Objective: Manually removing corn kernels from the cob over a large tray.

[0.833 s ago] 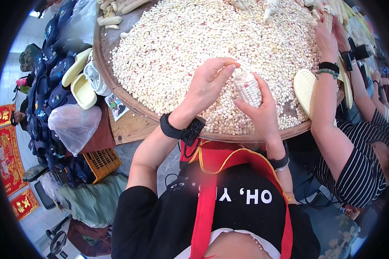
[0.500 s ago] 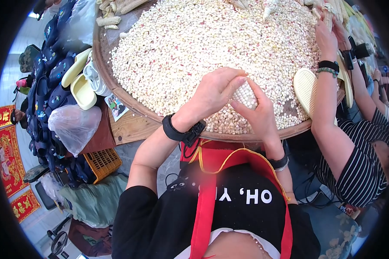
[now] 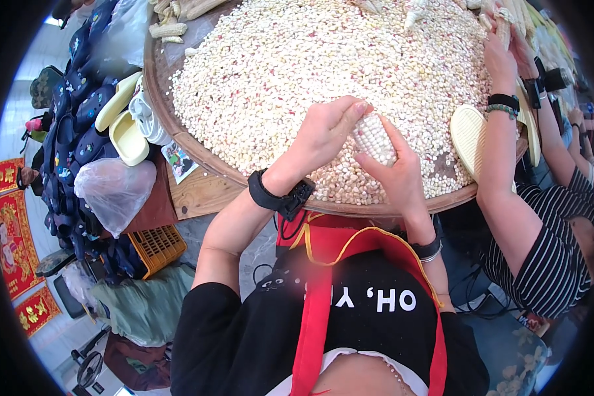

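A white corn cob, its rows of kernels showing, is tilted over a heap of loose corn kernels near the basket's front edge. My right hand grips it from the right, thumb across its near side and fingers along its far right side. At the cob's upper left end, my left hand is closed, its thumb pressed to the tip and its other fingers mostly hidden behind. The kernels, mostly white with a few red, lie in a wide round woven basket.
Bare cobs lie at the basket's far left. On the right, another person's hands hold a cob beside a cream slipper. Yellow slippers, a plastic bag and an orange crate stand left of the basket.
My left thumb and fingers have shifted slightly up and left along the cob, so more of its kernels show. My right hand has barely moved, still around the cob.
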A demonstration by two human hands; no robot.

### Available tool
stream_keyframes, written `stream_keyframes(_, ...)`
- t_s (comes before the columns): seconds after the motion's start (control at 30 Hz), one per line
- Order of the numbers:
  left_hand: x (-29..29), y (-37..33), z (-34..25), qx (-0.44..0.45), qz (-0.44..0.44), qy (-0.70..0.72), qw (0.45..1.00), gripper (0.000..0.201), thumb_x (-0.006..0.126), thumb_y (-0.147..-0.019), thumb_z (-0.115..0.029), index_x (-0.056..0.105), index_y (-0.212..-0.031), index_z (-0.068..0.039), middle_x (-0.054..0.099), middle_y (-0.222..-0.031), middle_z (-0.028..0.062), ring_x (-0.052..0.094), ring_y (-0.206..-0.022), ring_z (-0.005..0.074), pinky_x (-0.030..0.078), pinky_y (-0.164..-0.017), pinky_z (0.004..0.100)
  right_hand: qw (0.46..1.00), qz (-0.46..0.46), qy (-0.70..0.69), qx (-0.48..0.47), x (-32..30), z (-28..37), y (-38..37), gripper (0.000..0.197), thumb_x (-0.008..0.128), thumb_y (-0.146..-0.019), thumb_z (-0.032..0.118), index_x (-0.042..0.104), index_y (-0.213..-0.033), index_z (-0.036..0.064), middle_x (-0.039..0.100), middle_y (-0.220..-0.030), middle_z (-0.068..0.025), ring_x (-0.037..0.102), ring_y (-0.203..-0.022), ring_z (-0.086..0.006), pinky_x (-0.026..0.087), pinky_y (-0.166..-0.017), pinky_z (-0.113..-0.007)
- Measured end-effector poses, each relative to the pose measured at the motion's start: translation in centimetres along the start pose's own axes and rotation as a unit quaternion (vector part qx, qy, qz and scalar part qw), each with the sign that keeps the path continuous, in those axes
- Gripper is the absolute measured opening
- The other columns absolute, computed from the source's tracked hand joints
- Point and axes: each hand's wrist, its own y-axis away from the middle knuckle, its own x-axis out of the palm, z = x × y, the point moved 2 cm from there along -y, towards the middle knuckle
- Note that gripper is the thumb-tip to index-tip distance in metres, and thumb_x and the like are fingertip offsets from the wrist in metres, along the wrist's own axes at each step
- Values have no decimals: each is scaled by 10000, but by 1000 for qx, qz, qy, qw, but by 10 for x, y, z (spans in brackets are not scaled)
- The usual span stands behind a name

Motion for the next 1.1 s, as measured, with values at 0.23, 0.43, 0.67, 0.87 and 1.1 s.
stream_keyframes(0.23, 4, 2, -9, 33, 30, -48, 998, 227, 590, -886, -162, 629, -1039, 0, 656, -859, 130, 628, -775, 182, 492, -675, 314, 994, -20, 84, -73, 0, -3, -2, 640, 766, -692, 156, 500, -1236, -50, 591, -1137, -244, 592, -1063, -316, 466, -888, -358)
stream_keyframes(0.43, 10, 4, 0, 125, -3, -99, 987, 188, 565, -890, -127, 628, -1011, 2, 645, -869, 168, 633, -780, 287, 496, -679, 337, 990, -22, 114, -83, 2, -1, -1, 650, 776, -667, 155, 509, -1224, -49, 598, -1105, -250, 602, -1022, -338, 479, -856, -373)
stream_keyframes(0.67, 13, 3, 4, 166, -52, -117, 978, 126, 540, -892, -81, 607, -964, -1, 626, -820, 177, 625, -741, 324, 492, -628, 361, 988, -33, 115, -94, 4, -2, -1, 656, 771, -661, 135, 507, -1238, -31, 602, -1095, -239, 600, -1001, -341, 479, -841, -377)
stream_keyframes(0.87, 13, 1, 6, 194, -61, -139, 969, 116, 540, -891, -67, 603, -967, -7, 633, -804, 163, 631, -700, 304, 497, -605, 348, 991, -31, 102, -87, 5, -1, -1, 645, 763, -669, 118, 504, -1243, -22, 599, -1103, -234, 598, -1006, -338, 475, -848, -376)
stream_keyframes(1.1, 5, -1, 10, 71, -28, -84, 994, 165, 508, -929, -106, 594, -1010, 9, 667, -874, 129, 650, -742, 193, 503, -642, 302, 991, -30, 89, -97, 5, 2, -2, 649, 762, -673, 118, 498, -1252, -9, 600, -1096, -225, 588, -1006, -348, 464, -858, -385)
